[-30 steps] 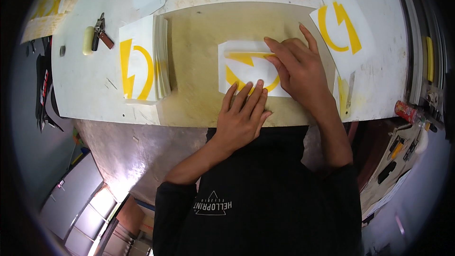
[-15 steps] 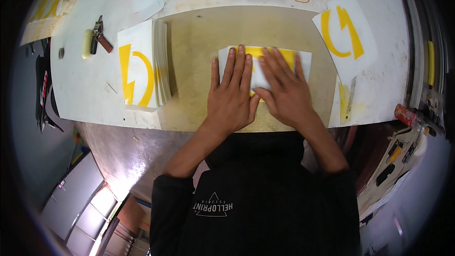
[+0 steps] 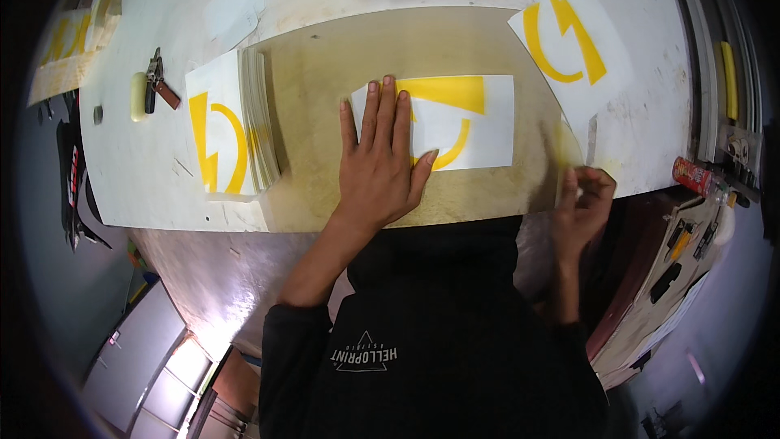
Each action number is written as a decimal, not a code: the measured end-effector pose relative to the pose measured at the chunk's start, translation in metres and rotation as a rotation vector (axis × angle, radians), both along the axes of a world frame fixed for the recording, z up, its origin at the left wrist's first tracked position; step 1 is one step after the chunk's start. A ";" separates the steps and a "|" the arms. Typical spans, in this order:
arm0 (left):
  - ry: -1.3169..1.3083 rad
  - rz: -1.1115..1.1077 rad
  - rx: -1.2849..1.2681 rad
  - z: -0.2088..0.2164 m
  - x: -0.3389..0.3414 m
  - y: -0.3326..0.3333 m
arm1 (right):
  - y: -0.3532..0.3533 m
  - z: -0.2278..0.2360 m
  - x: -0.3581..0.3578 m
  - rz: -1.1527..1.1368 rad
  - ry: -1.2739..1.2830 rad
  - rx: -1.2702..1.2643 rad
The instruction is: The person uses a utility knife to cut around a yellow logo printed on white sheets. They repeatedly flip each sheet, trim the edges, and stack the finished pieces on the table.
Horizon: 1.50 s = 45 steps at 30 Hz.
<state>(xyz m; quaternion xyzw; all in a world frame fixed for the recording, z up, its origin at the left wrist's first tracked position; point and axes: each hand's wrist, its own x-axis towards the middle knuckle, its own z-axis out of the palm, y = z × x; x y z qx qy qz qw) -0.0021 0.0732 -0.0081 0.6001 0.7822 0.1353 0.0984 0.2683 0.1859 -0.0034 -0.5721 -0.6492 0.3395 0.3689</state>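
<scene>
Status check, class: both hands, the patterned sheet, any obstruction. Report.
Left hand flat on yellow-patterned sheet. Right hand apparently pinching blurred yellowish strip. Obstruction: left hand partly covers sheet.

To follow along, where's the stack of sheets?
In the head view, the stack lies on the table, at left, between the pale yellow oval item and the left hand.

Palm down, the left hand [image 3: 375, 164] lay flat just left of the frame's centre; the right hand [image 3: 587, 202], at mid-right, was curled in a pinch.
</scene>
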 end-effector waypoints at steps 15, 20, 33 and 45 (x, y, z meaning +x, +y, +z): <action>0.016 -0.002 -0.034 0.000 0.002 0.002 | -0.038 0.022 -0.091 0.618 -0.144 0.278; 0.066 0.102 -0.023 0.021 0.016 -0.005 | -0.014 0.019 -0.029 0.213 -0.329 0.167; -0.790 -0.200 -0.006 0.022 -0.072 0.072 | -0.021 0.010 -0.095 1.118 -0.260 0.690; -0.016 -0.185 0.026 0.032 -0.015 0.012 | -0.054 0.015 0.000 0.991 -0.304 0.570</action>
